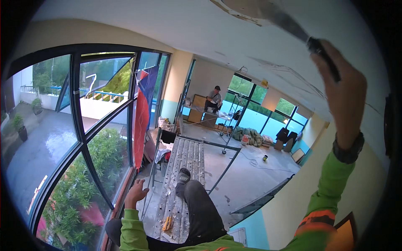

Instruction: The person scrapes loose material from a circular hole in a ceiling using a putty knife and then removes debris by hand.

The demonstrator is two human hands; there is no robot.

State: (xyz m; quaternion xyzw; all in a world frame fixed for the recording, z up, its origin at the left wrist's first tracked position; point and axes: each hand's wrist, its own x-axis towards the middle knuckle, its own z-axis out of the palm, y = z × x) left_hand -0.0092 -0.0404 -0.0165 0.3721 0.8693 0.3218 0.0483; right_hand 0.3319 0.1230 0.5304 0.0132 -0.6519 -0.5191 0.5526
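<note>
Raised overhead at the upper right, my right hand [341,81] is closed around the black handle of a scraper [289,25]. The scraper's metal blade reaches toward a rough, peeling patch [236,16] on the white ceiling [184,19]; I cannot tell whether they touch. My left hand [136,193] is empty, its fingers apart, beside the scaffold at the lower left. Below me runs a perforated metal scaffold platform [184,150], with my leg and shoe on it. A yellow-orange tool [168,223] lies on the platform near my body.
Tall black-framed windows [79,104] line the left side, with a red and blue sheet [144,113] hanging there. Scaffold rails [224,171] edge the platform. Across the room a person [214,99] sits high near another scaffold [229,125]; filled sacks [249,136] and a cable lie on the floor.
</note>
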